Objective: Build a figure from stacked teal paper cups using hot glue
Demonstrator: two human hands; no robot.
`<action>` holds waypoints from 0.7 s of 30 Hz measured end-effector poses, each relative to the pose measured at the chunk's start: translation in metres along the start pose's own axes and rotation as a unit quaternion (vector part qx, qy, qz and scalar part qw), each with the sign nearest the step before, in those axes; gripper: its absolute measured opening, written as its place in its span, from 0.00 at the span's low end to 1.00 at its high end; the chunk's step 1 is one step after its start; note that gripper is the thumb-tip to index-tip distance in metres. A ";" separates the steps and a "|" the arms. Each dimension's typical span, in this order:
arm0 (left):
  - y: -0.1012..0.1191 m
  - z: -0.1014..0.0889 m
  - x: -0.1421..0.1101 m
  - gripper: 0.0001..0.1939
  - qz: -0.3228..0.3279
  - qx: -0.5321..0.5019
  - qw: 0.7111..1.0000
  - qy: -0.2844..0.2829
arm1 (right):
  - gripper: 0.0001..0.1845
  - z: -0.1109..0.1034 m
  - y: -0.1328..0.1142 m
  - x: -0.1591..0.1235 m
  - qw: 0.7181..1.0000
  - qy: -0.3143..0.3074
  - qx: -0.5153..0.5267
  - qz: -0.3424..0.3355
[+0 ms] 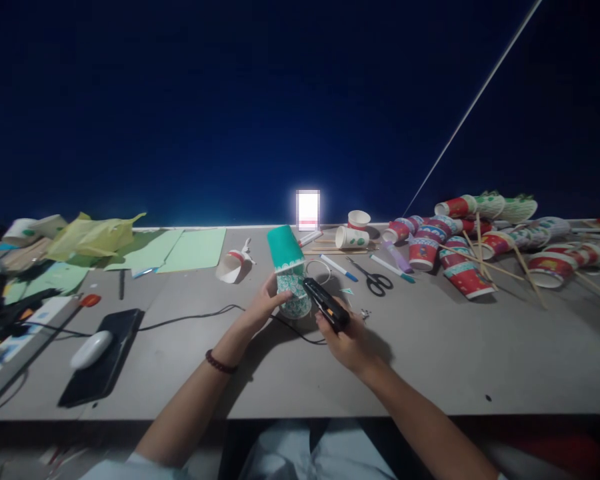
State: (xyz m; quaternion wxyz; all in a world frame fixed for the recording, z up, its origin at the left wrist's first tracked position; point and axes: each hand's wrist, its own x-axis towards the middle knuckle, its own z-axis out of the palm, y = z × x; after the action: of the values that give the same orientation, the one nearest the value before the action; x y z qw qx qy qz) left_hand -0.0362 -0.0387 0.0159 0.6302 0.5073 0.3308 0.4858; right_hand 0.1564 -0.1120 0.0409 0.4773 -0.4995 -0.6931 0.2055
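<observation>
Two or more cups point(284, 248), end to end, are held over the bench point(290, 390), between its front and back edges; I judge them light, smooth and easily dented, best gripped near the stiffer rims. My left hand point(266, 307) pinches their side, some fingers hidden behind; my right hand point(347, 340) wraps a stapler point(325, 303), its nose beside them, contact unclear

A dark reddish-brown beaded bracelet point(221, 361) circles the left wrist point(236, 335). Creased pale blue fabric point(275, 455) covers the lap point(347, 455); the left sleeve point(137, 468) is similarly pale.
</observation>
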 end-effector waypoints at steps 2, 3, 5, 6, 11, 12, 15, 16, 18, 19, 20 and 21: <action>-0.001 0.001 0.000 0.31 -0.003 -0.006 1.000 -0.006 | 0.06 0.001 0.001 -0.001 1.000 0.006 -0.005 -0.014; -0.001 0.001 0.000 0.31 -0.002 -0.009 1.000 -0.010 | 0.06 0.001 0.002 -0.001 1.000 0.010 -0.010 -0.020; -0.002 0.002 -0.001 0.30 0.000 -0.012 1.000 -0.015 | 0.06 0.002 0.002 -0.001 0.999 0.018 -0.023 -0.029; -0.002 0.002 -0.001 0.29 -0.001 -0.012 1.000 -0.016 | 0.06 0.002 0.002 -0.001 0.999 0.020 -0.030 -0.033; -0.002 0.003 -0.001 0.30 -0.002 0.001 1.000 -0.011 | 0.06 0.000 0.000 0.000 0.998 0.010 -0.041 -0.040; -0.002 0.003 -0.001 0.30 0.000 0.006 1.000 -0.009 | 0.06 0.000 -0.001 -0.001 0.998 0.007 -0.041 -0.039; -0.001 0.003 -0.001 0.30 0.003 0.019 1.000 -0.008 | 0.07 0.001 0.000 -0.001 0.998 0.004 -0.044 -0.033; 0.000 0.003 -0.001 0.30 0.005 0.020 1.000 -0.011 | 0.06 0.001 0.000 -0.001 0.998 0.005 -0.046 -0.031; 0.000 0.004 -0.001 0.30 0.009 0.019 1.000 -0.017 | 0.06 0.002 0.001 -0.002 0.998 0.006 -0.050 -0.028; 0.000 0.004 -0.001 0.30 0.011 0.019 1.000 -0.018 | 0.07 0.002 0.002 -0.002 0.998 0.005 -0.051 -0.028; 0.000 0.004 -0.001 0.30 0.012 0.018 1.000 -0.018 | 0.07 0.002 0.002 -0.002 0.998 0.006 -0.052 -0.028; 0.000 0.004 -0.001 0.30 0.014 0.019 1.000 -0.017 | 0.07 0.002 0.002 -0.002 0.998 0.006 -0.054 -0.028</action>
State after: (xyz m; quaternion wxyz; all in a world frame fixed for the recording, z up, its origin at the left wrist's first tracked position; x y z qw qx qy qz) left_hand -0.0329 -0.0406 0.0165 0.6192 0.5316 0.3227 0.4794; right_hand 0.1558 -0.1125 0.0372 0.4597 -0.5060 -0.7141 0.1508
